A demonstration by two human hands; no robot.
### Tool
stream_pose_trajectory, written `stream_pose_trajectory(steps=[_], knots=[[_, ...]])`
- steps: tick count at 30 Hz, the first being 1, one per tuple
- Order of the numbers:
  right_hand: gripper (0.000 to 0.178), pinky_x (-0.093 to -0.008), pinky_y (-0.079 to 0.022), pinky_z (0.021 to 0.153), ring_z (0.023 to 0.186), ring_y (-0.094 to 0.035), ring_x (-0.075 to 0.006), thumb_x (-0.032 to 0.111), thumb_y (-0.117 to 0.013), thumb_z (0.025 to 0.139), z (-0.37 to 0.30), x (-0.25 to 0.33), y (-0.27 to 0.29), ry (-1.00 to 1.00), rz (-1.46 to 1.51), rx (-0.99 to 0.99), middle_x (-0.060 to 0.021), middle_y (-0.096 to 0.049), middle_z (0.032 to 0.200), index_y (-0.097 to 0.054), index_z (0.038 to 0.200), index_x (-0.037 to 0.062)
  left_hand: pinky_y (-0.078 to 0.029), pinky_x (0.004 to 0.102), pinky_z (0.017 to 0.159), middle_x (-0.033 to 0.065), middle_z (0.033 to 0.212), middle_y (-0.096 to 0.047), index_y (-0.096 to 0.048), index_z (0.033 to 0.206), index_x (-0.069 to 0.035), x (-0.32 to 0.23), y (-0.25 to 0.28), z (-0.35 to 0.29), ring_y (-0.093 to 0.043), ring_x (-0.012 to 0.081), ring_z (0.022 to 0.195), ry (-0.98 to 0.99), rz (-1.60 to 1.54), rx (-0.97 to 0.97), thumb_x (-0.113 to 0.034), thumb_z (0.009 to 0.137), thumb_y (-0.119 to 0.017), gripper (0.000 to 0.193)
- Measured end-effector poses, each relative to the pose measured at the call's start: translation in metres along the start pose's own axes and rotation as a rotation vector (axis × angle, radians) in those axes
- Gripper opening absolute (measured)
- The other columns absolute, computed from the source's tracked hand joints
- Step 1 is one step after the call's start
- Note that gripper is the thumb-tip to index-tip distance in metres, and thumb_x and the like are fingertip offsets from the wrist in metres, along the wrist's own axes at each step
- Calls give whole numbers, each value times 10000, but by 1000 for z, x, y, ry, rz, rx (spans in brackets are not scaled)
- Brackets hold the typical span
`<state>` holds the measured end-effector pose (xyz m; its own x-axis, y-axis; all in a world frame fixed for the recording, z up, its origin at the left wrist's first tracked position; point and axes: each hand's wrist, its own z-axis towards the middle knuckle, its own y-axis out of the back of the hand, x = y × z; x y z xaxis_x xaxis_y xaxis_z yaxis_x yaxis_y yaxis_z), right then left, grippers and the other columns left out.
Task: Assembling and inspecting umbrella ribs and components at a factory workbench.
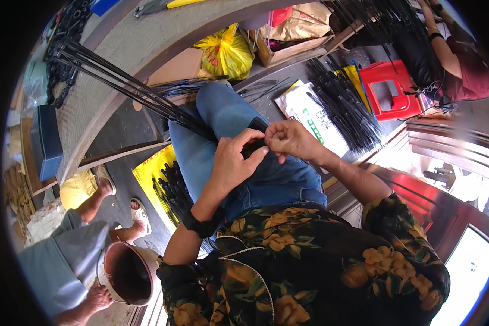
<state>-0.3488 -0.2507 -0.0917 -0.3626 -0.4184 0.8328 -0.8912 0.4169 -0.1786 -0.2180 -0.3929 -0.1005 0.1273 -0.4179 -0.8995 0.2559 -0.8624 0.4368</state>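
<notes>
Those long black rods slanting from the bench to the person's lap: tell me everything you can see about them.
The long black rods are thin, nearly straight and slightly glossy, in a loose bundle; whether they are plastic or metal, I cannot tell. They slant across the grey-brown bench, spread somewhat apart toward the upper left and closer together below. Their lower ends reach the blue jeans, close to the left hand; whether that hand touches them is unclear.

- Left forearm (pixel 181 245): angled forward and inward.
- Left hand (pixel 232 164): back uppermost, thumb and index finger arched, their tips apart.
- Right forearm (pixel 358 182): slanting inward from the right.
- Right hand (pixel 294 140): fingers curled, tips close beside the left's.
</notes>
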Motion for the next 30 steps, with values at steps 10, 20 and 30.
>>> stream_pose_trajectory(steps=[10, 20, 30], knots=[[101, -178, -394, 414, 486, -485, -33, 88, -542, 799, 17, 11, 15, -57, -118, 155, 25, -535, 621, -594, 840, 12, -454, 404, 710, 102, 829, -619, -534, 961, -66, -4, -10, 4, -569, 307, 772, 85, 164, -5, -212, 717, -718, 338], [117, -168, -410, 441, 488, -492, -22, 87, -563, 811, 15, 10, 31, 24, -27, -2, 19, -548, 641, -580, 898, 11, -459, 239, 682, 97, 867, -616, -506, 975, -3, 5, -14, 3, -613, 147, 754, 234, -35, -70, -69, 761, -666, 275], [124, -214, -429, 549, 573, -514, -54, 112, -621, 847, -3, 34, -8, 303, -484, -2, 21, -559, 636, -565, 874, 5, -483, 238, 664, 56, 856, -625, -580, 1034, 20, -2, 13, 12, -599, 109, 709, 318, -529, 224, -74, 872, -575, 187]])
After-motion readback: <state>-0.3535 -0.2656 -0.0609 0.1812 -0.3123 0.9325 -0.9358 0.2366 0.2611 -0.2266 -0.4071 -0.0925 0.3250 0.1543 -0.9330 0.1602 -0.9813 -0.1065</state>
